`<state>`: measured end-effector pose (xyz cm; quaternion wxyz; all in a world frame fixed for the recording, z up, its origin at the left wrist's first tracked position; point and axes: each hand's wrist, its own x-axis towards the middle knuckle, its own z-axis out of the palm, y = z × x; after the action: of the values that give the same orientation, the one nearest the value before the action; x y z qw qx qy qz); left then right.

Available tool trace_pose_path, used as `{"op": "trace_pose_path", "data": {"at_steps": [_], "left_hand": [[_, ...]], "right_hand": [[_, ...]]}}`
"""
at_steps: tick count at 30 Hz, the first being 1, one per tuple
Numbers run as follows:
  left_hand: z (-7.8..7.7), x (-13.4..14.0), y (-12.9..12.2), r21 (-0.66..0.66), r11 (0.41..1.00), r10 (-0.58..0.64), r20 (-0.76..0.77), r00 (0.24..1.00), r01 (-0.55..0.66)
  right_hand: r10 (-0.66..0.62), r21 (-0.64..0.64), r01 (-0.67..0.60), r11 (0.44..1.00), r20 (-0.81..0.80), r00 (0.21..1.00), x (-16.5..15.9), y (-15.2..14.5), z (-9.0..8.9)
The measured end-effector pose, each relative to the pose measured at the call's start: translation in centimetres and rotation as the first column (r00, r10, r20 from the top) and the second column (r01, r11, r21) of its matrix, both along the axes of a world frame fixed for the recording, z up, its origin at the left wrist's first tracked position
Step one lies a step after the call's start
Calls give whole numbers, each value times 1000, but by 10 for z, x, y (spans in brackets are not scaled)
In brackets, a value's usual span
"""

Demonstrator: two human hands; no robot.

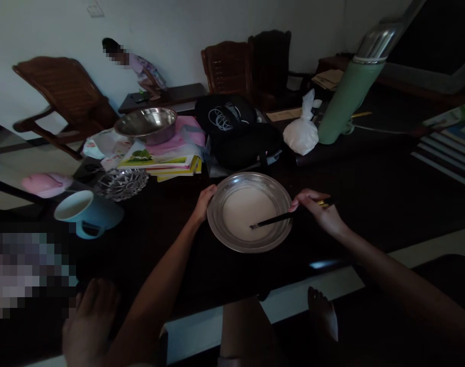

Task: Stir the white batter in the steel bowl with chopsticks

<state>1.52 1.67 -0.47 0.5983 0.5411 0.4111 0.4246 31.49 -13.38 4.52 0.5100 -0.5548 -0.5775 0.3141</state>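
A shiny metal bowl [249, 246] stands on the dark table, holding a pale, smooth white mixture [243, 204]. My left hand [206, 203] is closed on the bowl's left rim. In my right hand [317, 208], at the bowl's right edge, are black chopsticks [273, 220] with gold-coloured ends. They slant down to the left over the rim, and their tips touch the white mixture. Behind the bowl to the right sits a knotted clear plastic bag [301, 136] of white powder. Next to it a green thermos [341, 102] with a silver cap stands upright.
At left are a blue mug [106, 214], a cut-glass dish [123, 184], and books [171, 164] near a second metal bowl [152, 133]. Black bags [240, 137] lie behind. More books [446, 153] are stacked at right. A person [140, 69] crouches beyond the table; another person is close at lower left.
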Motion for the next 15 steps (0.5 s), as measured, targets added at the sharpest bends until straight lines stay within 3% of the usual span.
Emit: {"op": "trace_pose_path", "data": {"at_steps": [3,7,15], "left_hand": [[-1,0,0,-5,1000,12,-9,1000,-12],[-1,1,0,4,1000,10,-8,1000,-10],[1,2,-2,-8,1000,8,20,1000,-8]], "right_hand": [[66,33,-72,997,145,987,-9,2,-8],[60,72,-80,994,246,967,-12,8,-16],[-153,133,132,982,160,975,1,7,-3]]}}
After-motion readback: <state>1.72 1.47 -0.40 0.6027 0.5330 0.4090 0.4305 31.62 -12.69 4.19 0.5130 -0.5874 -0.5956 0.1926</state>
